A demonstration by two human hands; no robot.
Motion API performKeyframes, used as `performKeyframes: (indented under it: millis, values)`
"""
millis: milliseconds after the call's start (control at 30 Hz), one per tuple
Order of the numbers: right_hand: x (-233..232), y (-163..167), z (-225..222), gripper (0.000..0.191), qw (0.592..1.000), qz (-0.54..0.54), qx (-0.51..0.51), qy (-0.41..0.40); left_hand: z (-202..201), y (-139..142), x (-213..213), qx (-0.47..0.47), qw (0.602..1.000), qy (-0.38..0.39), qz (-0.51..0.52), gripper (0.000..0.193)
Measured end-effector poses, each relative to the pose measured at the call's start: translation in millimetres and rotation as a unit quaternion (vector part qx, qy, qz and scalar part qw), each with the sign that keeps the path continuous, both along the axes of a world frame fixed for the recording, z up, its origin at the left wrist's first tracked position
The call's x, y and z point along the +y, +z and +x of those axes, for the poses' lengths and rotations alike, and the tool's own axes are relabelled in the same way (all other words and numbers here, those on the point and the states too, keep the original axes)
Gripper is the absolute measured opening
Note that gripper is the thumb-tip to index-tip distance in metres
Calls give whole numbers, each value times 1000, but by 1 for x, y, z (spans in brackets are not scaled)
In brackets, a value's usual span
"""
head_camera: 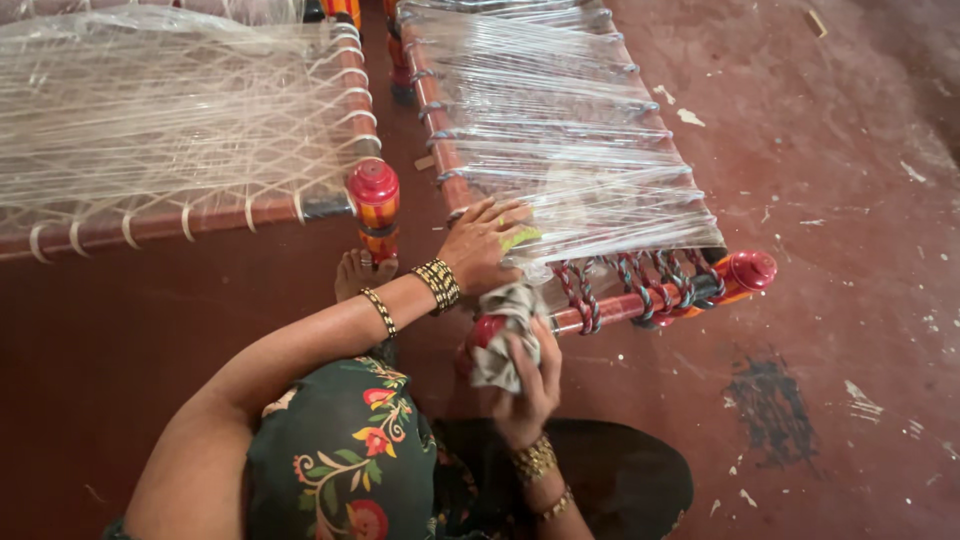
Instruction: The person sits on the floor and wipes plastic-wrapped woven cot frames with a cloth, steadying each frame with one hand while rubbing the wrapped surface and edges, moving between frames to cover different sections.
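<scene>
i am wiping the near corner of the small cot (640,300), the one wrapped in clear plastic film (560,130). my right hand (527,385) is closed around a crumpled grey cloth (503,335), pressing it against the glossy red knob of the corner leg (486,332). my left hand (483,243) lies flat, fingers spread, on the film at the frame's edge, steadying it. it looks like rubbing work on the lacquered wood; a next stroke would call for a firm grip and a turn of the cloth round the curve. the cords (640,283) at the end rail are twisted and striped, and the floor (830,300) is dull red and scuffed. a second cot (200,215) stands beside.
</scene>
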State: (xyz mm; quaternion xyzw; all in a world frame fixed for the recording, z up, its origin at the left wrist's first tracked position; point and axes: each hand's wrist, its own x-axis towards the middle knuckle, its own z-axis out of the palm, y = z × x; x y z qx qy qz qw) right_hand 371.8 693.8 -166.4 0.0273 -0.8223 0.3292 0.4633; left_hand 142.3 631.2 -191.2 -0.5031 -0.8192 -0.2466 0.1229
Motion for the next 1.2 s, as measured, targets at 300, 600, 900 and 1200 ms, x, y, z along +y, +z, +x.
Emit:
performKeyframes:
  millis: [300,600,900,1200]
  values:
    - [68,-39,2,45,969,147,-100,-170,8,22,-7,22,999,-14,19,61]
    - [131,9,-55,27,958,92,-137,-233,12,20,-6,-2,1000,-11,18,59]
    - [105,9,-23,18,984,94,-117,-95,14,27,-4,-10,1000,6,22,59]
    - [100,-44,31,14,960,-139,-202,-134,14,25,-3,-5,1000,0,-12,58]
